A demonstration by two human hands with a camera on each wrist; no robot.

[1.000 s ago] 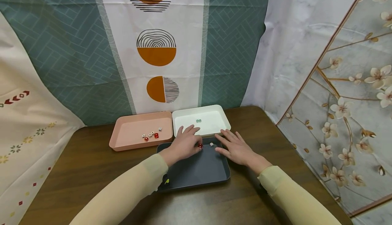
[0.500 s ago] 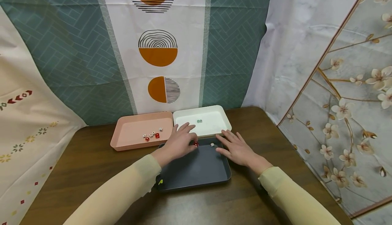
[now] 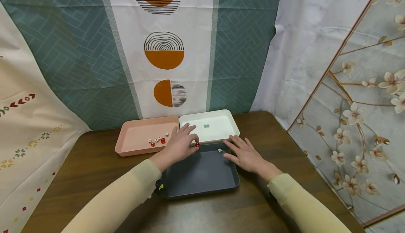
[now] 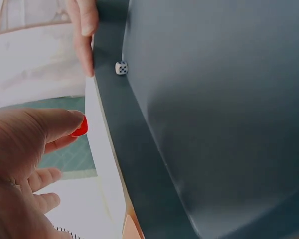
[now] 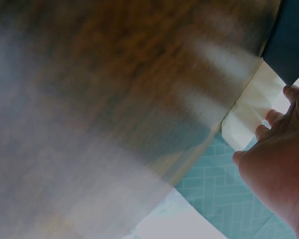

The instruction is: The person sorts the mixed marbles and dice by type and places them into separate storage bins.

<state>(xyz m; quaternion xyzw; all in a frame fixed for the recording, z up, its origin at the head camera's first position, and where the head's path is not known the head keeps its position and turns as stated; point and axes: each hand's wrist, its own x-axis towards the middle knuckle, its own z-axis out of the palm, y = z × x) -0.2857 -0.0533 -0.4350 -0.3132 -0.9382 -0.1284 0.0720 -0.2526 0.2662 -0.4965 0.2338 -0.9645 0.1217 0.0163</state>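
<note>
My left hand (image 3: 178,145) pinches a red die (image 3: 197,145) between thumb and index finger, above the far left part of the dark grey tray (image 3: 202,176). The left wrist view shows the same red die (image 4: 80,128) at the thumb tip, the other fingers spread. A white die (image 3: 219,150) with dark pips lies in the dark tray near its far side. My right hand (image 3: 246,155), fingers straight and spread, is at that tray's far right corner and holds nothing; whether it touches the rim I cannot tell.
Behind, on the left, a pink tray (image 3: 136,129) contains several white dice and red dice (image 3: 163,141). Beside it, a white tray (image 3: 221,124) has two small greenish dice (image 3: 206,126). All stand on a brown wooden table (image 3: 95,169), with hanging cloths behind.
The left hand has moved left and slightly away from me with the red die, lifting it from the dark tray toward the pink tray. The right hand has stayed in place.
</note>
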